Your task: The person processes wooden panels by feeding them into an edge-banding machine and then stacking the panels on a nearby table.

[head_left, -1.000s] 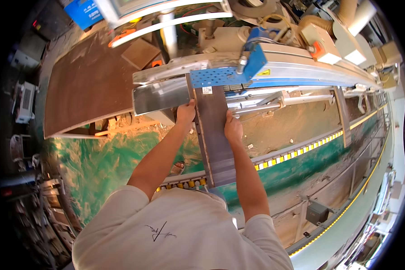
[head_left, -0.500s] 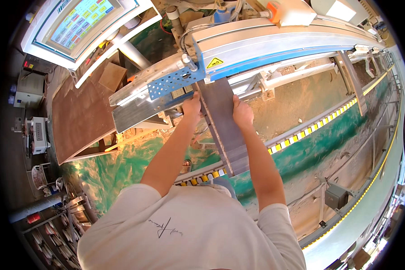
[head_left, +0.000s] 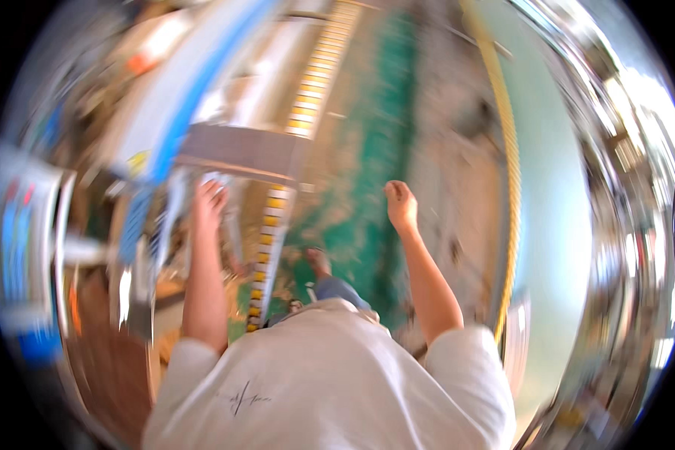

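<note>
A dark grey-brown flat board [head_left: 251,152] lies across the machine, from under the blue-edged beam [head_left: 191,97] to the yellow-and-white roller rail [head_left: 306,109]. My left hand [head_left: 211,202] is beside the board's near edge, fingers slightly apart and blurred; I see nothing held in it. Over the floor to the right of the rail, away from the board, hangs my right hand [head_left: 402,206]. Its fingers are curled together around nothing that shows.
Green-marked floor [head_left: 386,120] runs along the rail's right side. Beyond it stretches a long pale-green surface edged by a yellow chain-like strip [head_left: 508,150]. A smeared control screen [head_left: 22,232] stands far left, above a brown panel [head_left: 109,360].
My view has swung to the right, blurring the scene. My right hand has left the board and moved out over the floor; my left hand has loosened from the board's edge.
</note>
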### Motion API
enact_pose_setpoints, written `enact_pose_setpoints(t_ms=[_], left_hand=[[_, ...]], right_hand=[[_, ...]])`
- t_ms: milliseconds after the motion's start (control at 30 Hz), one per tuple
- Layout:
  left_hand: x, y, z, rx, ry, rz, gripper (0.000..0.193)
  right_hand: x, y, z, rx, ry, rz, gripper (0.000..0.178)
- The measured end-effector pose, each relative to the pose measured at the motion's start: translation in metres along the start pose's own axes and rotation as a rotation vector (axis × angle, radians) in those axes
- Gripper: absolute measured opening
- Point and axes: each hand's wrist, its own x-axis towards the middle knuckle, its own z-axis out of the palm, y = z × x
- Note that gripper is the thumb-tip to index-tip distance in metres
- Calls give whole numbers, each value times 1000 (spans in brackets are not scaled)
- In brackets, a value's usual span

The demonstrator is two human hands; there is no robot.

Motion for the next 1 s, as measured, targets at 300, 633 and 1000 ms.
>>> enact_pose_setpoints(t_ms=[300,633,1000], left_hand=[[-364,-244,39,545,-819,-834,44],[-451,-316,84,969,-727,-623,33],[-835,-569,415,1234,-1772,589,42]], right_hand=[[-423,267,-378,-337,1021,791,33],[-661,447,-550,-29,1160,1750,107],[-730,546,-655,-404,1039,1070,102]])
